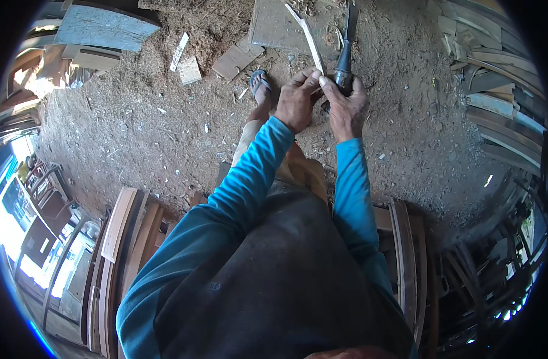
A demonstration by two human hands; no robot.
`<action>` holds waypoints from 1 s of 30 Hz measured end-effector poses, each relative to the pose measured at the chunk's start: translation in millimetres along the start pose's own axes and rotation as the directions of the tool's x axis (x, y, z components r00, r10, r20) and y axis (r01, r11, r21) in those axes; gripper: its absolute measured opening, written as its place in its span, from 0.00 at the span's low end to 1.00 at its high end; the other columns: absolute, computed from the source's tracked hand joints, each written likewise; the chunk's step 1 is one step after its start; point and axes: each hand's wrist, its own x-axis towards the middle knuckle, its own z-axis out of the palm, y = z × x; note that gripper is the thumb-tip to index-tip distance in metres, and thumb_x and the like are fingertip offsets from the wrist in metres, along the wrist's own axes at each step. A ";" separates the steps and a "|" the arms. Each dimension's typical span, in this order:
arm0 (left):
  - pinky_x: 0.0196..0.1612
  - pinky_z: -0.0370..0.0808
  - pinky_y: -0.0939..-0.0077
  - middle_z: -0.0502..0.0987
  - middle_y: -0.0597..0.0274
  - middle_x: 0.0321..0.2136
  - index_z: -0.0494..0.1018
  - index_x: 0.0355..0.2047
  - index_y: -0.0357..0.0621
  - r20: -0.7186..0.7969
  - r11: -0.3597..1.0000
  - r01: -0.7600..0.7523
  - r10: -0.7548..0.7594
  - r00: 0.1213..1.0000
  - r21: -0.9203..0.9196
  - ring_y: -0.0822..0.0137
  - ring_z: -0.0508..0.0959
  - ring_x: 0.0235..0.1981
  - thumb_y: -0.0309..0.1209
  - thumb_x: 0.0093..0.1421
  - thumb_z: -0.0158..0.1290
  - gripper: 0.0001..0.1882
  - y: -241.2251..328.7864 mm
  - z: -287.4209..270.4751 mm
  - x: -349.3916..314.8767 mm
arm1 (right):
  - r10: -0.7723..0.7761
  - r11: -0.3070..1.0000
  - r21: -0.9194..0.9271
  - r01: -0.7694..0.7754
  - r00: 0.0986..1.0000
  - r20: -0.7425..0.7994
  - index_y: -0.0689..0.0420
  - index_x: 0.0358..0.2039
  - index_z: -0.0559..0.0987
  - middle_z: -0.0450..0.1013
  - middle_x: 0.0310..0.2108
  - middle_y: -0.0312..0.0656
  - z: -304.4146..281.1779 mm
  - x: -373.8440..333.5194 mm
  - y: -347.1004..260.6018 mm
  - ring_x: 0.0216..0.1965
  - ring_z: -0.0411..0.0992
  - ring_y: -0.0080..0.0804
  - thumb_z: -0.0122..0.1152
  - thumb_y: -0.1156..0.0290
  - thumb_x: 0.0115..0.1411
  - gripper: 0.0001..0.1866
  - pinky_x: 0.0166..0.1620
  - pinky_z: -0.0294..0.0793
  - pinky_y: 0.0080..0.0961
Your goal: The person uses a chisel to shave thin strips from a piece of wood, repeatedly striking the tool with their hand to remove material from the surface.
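Note:
My left hand [295, 103] is closed, its thumb and fingertips pinching the lower end of a thin, pale, slightly crooked wood strip [309, 40]. The strip points away from me and leans to the left. Beside it, my right hand [347, 109] is wrapped round the grip of a long knife [345, 60]. The knife's dark blade points away from me, nearly parallel to the strip. My right thumb reaches across to the strip's lower end, close against the left fingertips. The knife's grip is partly hidden by my right fingers.
A flat board [274, 24] lies on the shaving-covered ground [136, 131] ahead, with a wood offcut [232, 62] nearby. My sandalled foot [260, 85] is left of my hands. Stacked planks [119, 230] stand near left, and more timber [506, 110] is piled right.

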 end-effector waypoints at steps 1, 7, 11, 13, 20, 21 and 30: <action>0.46 0.77 0.73 0.79 0.64 0.39 0.76 0.47 0.41 0.008 1.000 0.012 -0.012 1.000 -0.023 0.71 0.78 0.39 0.35 0.71 0.54 0.11 -3.7 0.0 -2.7 | -0.003 0.997 0.072 0.003 1.000 -0.006 0.61 0.34 0.77 0.74 0.29 0.34 -0.5 -1.3 0.6 0.28 0.70 0.17 0.74 0.69 0.58 0.14 0.30 0.71 0.23; 0.36 0.73 0.74 0.76 0.66 0.30 0.78 0.45 0.43 0.215 0.895 0.309 -0.249 0.944 -0.321 0.73 0.74 0.31 0.55 0.73 0.43 0.27 13.3 -6.1 -1.0 | -0.092 0.985 -0.135 0.103 0.992 0.089 0.61 0.41 0.77 0.76 0.30 0.36 -38.7 -6.3 -8.0 0.29 0.72 0.22 0.71 0.71 0.58 0.14 0.32 0.74 0.29; 0.32 0.73 0.78 0.77 0.64 0.29 0.78 0.47 0.37 0.371 0.929 0.368 -0.330 0.868 -0.035 0.74 0.75 0.29 0.60 0.73 0.35 0.36 54.3 -22.2 11.2 | -0.245 0.877 -0.374 0.303 0.950 0.195 0.59 0.47 0.76 0.77 0.31 0.44 -65.6 -5.9 -18.4 0.30 0.77 0.35 0.72 0.68 0.56 0.20 0.35 0.76 0.36; 0.29 0.74 0.84 0.80 0.62 0.30 0.76 0.51 0.34 0.488 0.967 0.231 -0.252 0.836 0.105 0.75 0.76 0.28 0.49 0.73 0.46 0.27 66.0 -27.7 6.7 | -0.313 0.807 -0.444 0.389 0.920 0.236 0.58 0.48 0.76 0.78 0.33 0.47 -76.4 -2.4 -23.5 0.32 0.79 0.41 0.71 0.68 0.56 0.20 0.36 0.77 0.38; 0.31 0.79 0.83 0.82 0.58 0.37 0.74 0.55 0.31 0.498 0.827 0.370 -0.553 0.668 0.423 0.73 0.81 0.30 0.34 0.67 0.58 0.21 83.5 -47.1 -4.6 | -0.441 0.597 -0.530 0.603 0.798 0.411 0.56 0.50 0.76 0.79 0.36 0.49 -78.7 13.5 -38.9 0.35 0.80 0.53 0.69 0.67 0.57 0.21 0.37 0.79 0.41; 0.31 0.78 0.83 0.82 0.60 0.37 0.75 0.53 0.34 0.515 0.813 0.326 -0.564 0.646 0.482 0.73 0.81 0.31 0.35 0.69 0.56 0.19 86.5 -46.2 -4.9 | -0.442 0.591 -0.521 0.616 0.787 0.430 0.56 0.50 0.76 0.79 0.36 0.49 -76.3 15.1 -39.7 0.35 0.80 0.53 0.69 0.67 0.57 0.21 0.37 0.79 0.41; 0.36 0.79 0.77 0.80 0.66 0.32 0.79 0.47 0.37 0.191 0.860 -0.054 -0.051 0.980 0.508 0.74 0.78 0.31 0.40 0.73 0.51 0.18 71.2 -13.4 22.5 | -0.180 0.877 -0.446 0.181 0.983 0.045 0.62 0.52 0.72 0.73 0.28 0.35 -86.0 9.4 7.5 0.26 0.74 0.23 0.62 0.69 0.64 0.19 0.27 0.75 0.25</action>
